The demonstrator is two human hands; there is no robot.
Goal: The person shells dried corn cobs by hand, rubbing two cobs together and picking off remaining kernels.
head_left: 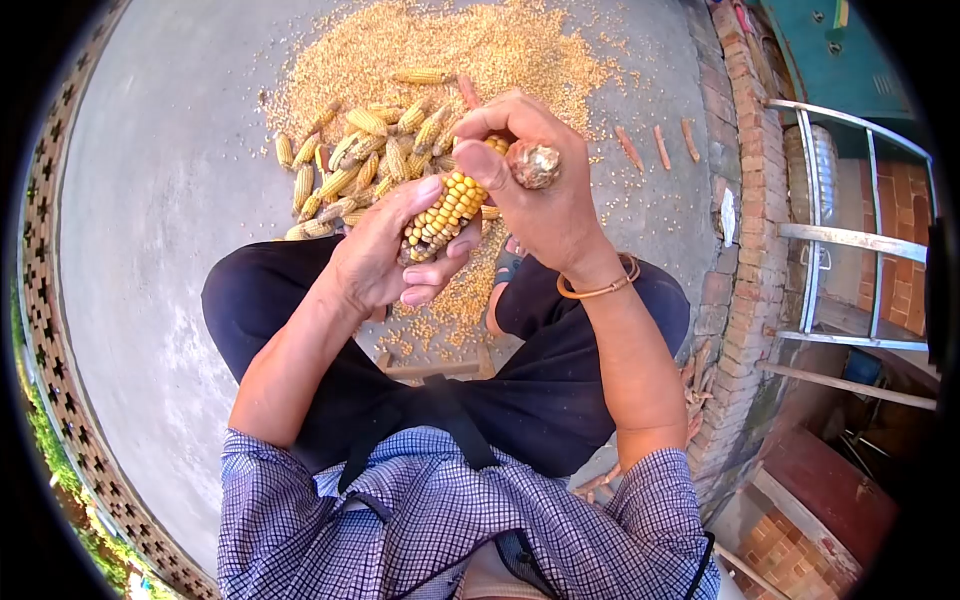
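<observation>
Above my lap, my left hand (390, 245) is wrapped round a yellow corn cob (452, 208), whose dark lower end shows near the fingers. My right hand (535, 185), with a bracelet at its wrist, touches the upper end of that cob with the thumb. A second piece, with a pale, rough round end (533, 164), sits in my right hand between fingers and palm; most of its length is hidden. Just beyond my hands lies a heap of corn cobs (372, 165), and behind it spreads a wide pile of loose kernels (430, 45).
Several bare reddish cobs (662, 147) lie on the concrete floor (160, 200) to the right. A low brick edging (745, 230) runs along the right side, with a metal frame (850, 235) beyond. Loose kernels (440, 325) and a small wooden stool (435, 370) show between my legs.
</observation>
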